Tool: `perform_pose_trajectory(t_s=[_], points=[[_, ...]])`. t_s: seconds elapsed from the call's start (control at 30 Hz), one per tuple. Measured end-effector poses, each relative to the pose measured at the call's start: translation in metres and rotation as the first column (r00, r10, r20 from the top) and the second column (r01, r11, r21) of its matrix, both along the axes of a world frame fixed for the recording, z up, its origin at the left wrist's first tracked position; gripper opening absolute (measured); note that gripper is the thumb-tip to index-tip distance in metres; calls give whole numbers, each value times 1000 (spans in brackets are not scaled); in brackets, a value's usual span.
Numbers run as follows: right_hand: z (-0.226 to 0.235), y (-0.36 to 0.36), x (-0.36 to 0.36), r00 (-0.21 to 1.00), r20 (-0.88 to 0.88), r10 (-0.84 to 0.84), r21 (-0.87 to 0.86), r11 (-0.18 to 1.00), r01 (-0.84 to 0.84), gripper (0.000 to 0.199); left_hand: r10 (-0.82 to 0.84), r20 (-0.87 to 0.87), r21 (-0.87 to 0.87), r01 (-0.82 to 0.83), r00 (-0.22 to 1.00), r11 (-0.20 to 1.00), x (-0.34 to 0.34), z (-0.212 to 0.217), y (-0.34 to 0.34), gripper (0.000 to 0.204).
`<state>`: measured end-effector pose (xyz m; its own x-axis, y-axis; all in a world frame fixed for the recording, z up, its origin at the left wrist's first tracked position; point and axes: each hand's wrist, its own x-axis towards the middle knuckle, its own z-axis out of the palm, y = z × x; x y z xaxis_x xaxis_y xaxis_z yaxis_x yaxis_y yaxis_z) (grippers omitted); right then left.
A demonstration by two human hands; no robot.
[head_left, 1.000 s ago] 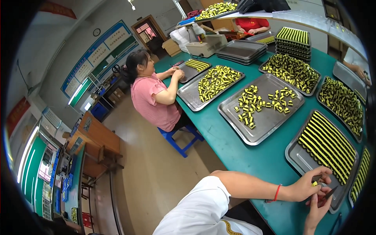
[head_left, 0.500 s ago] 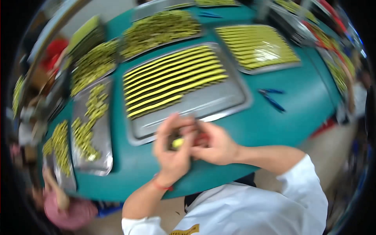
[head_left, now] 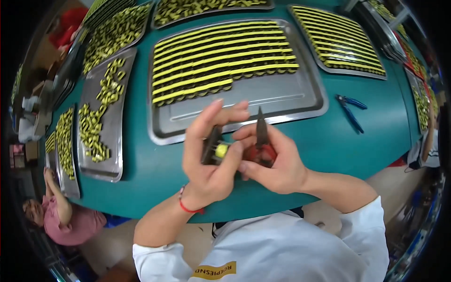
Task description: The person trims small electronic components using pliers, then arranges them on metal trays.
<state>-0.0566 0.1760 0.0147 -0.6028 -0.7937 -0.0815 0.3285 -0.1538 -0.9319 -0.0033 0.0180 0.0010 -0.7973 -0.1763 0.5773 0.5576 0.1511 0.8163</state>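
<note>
My left hand (head_left: 206,167) is closed on a small black-and-yellow component (head_left: 221,150) with thin metal pins, its index and middle fingers raised. My right hand (head_left: 287,167) grips a pair of pointed cutters (head_left: 261,131) with red handles, the dark tip pointing away from me. The two hands almost meet, thumbs close together, over the near edge of a metal tray (head_left: 272,96). On that tray lie neat rows of black-and-yellow components (head_left: 221,54), the nearest row reaching only partway across.
Left of the middle tray, another tray (head_left: 117,160) holds loose components. A tray of full rows (head_left: 347,44) lies at the far right, with blue-handled pliers (head_left: 350,113) in front of it. A person in pink (head_left: 70,216) sits at the left on the green table's (head_left: 141,188) side.
The view has shifted, so the trays sit higher in it. My hands have parted slightly; the left fingers have lifted and the cutters' tip now shows.
</note>
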Motion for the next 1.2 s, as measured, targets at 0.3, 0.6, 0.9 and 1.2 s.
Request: perform_pose_trajectory(t_s=[0.3,0.6,0.9,1.2], points=[[-8,-5,-4,997,-43,59,-28,998,-61,39,46,-15,-212,-49,999,976,2,11,-4,59],[-22,-9,-6,966,-253,-58,-20,998,55,32,-11,242,-210,64,970,976,3,11,2,55],[-13,-19,-15,748,-644,-160,-78,986,145,26,72,344,76,-105,936,992,5,12,1,48],[7,-8,-47,983,78,-167,-85,981,174,30,337,340,-31,-348,878,937,8,6,-8,13]])
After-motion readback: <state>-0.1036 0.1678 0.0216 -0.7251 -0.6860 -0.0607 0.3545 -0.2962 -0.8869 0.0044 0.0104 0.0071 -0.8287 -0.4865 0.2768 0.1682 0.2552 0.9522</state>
